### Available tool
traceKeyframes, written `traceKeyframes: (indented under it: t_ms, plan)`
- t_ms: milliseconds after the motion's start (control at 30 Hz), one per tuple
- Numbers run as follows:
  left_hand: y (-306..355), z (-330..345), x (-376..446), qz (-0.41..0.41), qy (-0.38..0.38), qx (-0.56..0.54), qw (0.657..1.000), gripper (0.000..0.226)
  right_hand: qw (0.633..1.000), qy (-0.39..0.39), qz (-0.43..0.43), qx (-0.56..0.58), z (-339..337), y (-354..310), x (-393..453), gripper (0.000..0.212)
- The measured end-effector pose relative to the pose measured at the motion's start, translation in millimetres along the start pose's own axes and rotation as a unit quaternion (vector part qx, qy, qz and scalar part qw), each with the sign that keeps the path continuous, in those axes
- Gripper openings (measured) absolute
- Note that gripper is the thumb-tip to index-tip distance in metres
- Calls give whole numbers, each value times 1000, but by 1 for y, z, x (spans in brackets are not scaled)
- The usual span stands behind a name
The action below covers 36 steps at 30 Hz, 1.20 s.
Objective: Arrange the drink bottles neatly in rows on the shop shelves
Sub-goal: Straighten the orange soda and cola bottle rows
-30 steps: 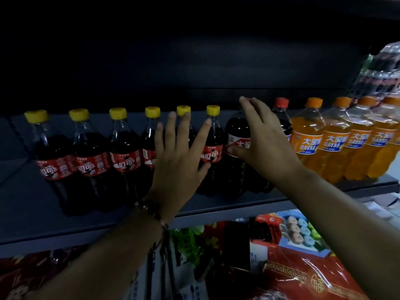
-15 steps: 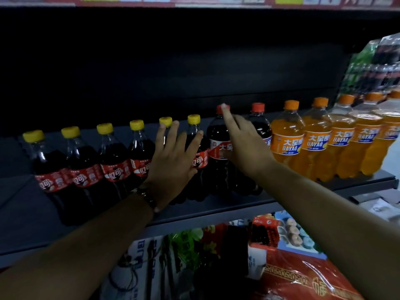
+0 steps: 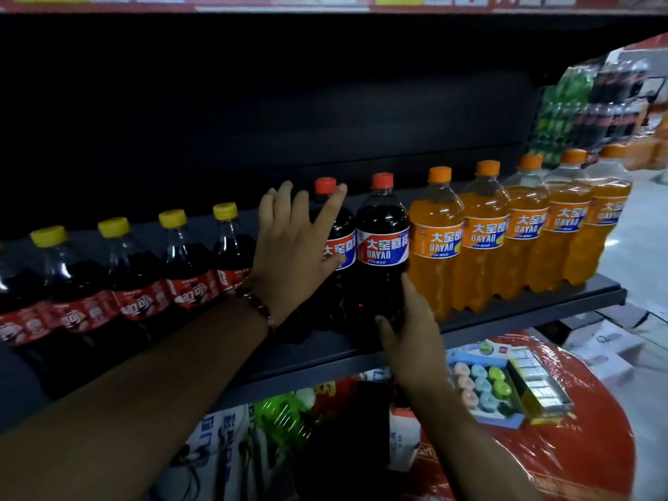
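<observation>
Bottles stand in one row along the front of a dark shelf (image 3: pixel 611 289). At the left are the small cola bottles with yellow caps (image 3: pixel 119 269) and red labels, standing close side by side. Next comes the left hand (image 3: pixel 292 254), which wears a bead bracelet (image 3: pixel 255 305) on the wrist; its fingers are straight and spread, and the palm lies flat against the left one of two taller dark bottles with red caps. This first dark bottle (image 3: pixel 338 229) is half hidden behind the hand, only its cap and part of its label show. Just beside it stands the second dark bottle (image 3: pixel 382 244), upright, with a red, white and blue label that reads DAYAO. The right hand (image 3: pixel 412 338) is low at the base of this second bottle, with thumb and fingers curved around its bottom part. To the right, touching each other, five orange drink bottles (image 3: pixel 480 240) with orange caps fill the row up to the end of the shelf. Below the shelf lie wrapped goods, among them a blue tray of small coloured pieces (image 3: pixel 480 388) on red packaging (image 3: pixel 578 446).
</observation>
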State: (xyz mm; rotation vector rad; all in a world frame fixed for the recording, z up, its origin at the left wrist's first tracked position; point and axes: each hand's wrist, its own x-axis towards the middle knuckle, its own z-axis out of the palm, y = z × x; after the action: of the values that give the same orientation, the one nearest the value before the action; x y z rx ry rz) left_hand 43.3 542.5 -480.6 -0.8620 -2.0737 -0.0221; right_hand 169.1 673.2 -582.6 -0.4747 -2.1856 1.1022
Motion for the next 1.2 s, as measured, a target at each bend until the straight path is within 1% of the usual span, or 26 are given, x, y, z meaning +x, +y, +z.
traceKeyframes:
  t_ms: [100, 233, 300, 400, 467, 533, 567, 600, 633, 700, 767, 800, 867, 933, 1067, 1200]
  plan:
    - [6, 4, 2, -17, -20, -18, 999, 96, 998, -37, 28, -39, 9, 11, 1, 82]
    - [7, 5, 3, -21, -17, -20, 999, 89, 994, -82, 13, -70, 11, 12, 3, 84]
    - [7, 4, 2, -27, -21, -21, 999, 90, 993, -88, 9, -77, 12, 15, 5, 84]
    - [10, 2, 1, -34, -34, -18, 999, 89, 995, -87, 6, -57, 12, 22, 4, 81]
    - [13, -1, -1, -41, -32, -12, 999, 88, 998, -54, -8, -33, 7, 27, 2, 73]
    - [19, -4, -2, -36, -12, -14, 999, 84, 999, 29, -14, -19, -4, 35, 2, 62]
    - [24, -5, 0, -26, 3, -19, 999, 83, 997, 74, -5, -24, -11, 38, 4, 59]
    - [30, -6, 3, -13, 17, -25, 999, 83, 994, 108, 8, -30, -19, 43, 6, 62]
    - [36, -7, 9, 0, 28, -30, 999, 84, 992, 123, 18, -31, -26, 48, 9, 66]
    - [48, -7, 27, 18, 33, -27, 999, 90, 994, 101, 44, -5, -38, 60, 16, 76]
    - [56, -5, 43, 23, 16, -14, 999, 98, 995, 56, 77, 23, -43, 67, 25, 82]
    - [59, -2, 50, 24, 0, -11, 1000, 102, 995, 47, 88, 17, -43, 69, 30, 83]
    - [63, 5, 55, 23, -33, -20, 999, 107, 994, 58, 97, -3, -42, 71, 39, 82]
    - [65, 11, 55, 23, -45, -31, 998, 105, 993, 66, 99, -9, -38, 71, 45, 82]
    - [65, 13, 54, 19, -29, -41, 999, 98, 992, 75, 97, -1, -29, 75, 51, 80]
    - [64, 14, 56, 10, -29, -59, 998, 96, 991, 91, 102, -2, -21, 74, 53, 77]
